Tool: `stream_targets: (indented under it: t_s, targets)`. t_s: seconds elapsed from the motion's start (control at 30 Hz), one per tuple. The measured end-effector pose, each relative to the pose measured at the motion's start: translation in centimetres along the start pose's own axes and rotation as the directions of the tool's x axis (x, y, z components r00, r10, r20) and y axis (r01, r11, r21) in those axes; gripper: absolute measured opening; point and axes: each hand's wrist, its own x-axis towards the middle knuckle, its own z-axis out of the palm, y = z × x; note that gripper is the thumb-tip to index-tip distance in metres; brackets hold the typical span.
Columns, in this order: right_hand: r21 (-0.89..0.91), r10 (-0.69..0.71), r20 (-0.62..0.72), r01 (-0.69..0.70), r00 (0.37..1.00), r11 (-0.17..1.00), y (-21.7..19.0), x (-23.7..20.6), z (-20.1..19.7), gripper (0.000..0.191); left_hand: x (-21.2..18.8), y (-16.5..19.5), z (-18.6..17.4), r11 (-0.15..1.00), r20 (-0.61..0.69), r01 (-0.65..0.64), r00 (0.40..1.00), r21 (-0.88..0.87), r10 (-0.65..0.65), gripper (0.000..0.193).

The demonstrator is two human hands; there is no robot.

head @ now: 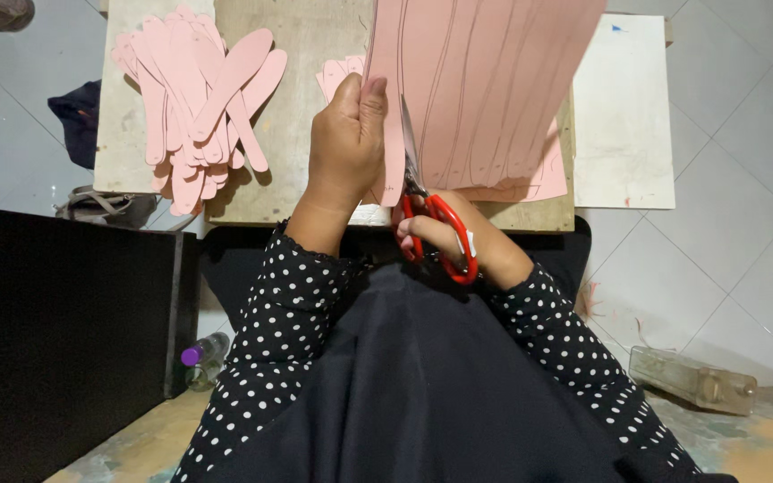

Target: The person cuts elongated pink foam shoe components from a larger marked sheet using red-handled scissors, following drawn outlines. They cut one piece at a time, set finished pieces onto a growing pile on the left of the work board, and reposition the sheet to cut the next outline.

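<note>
Red-handled scissors (436,228), gripped by the right hand (445,234) just below the wooden board (315,54), are best kept on the drawn line while one pink sheet (476,89) is pinched by the left hand (346,143); two piles of cut strips (199,107) are counted on the board.

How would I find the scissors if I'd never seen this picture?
Start at the wooden board and find the big pink sheet held up over it. The scissors cut into the sheet's lower edge, worked by the right hand. Their bright red handles are the only red thing among all that pink.
</note>
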Motion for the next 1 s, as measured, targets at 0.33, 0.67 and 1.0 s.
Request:
stream_targets:
  t_s: [0.33,0.67,1.0]
  targets:
    - [-0.295,0.015,-0.158,-0.062,0.987,0.954,-2.1,-0.4,0.5,0.020,0.3,-1.4,-0.3,0.983,-0.159,0.026,0.987,0.180,0.003,0.042]
    - [-0.729,0.009,-0.158,-0.122,0.987,0.674,0.4,-0.8,-7.2,0.028,-0.2,-5.9,1.7,0.893,-0.148,0.448,0.881,-0.050,-0.450,0.046]
    - [-0.760,-0.338,-0.560,-0.305,0.757,0.574,2.7,5.3,-6.3,0.047,-1.0,-6.5,3.0,0.702,0.174,0.556,0.716,0.445,-0.676,0.050]
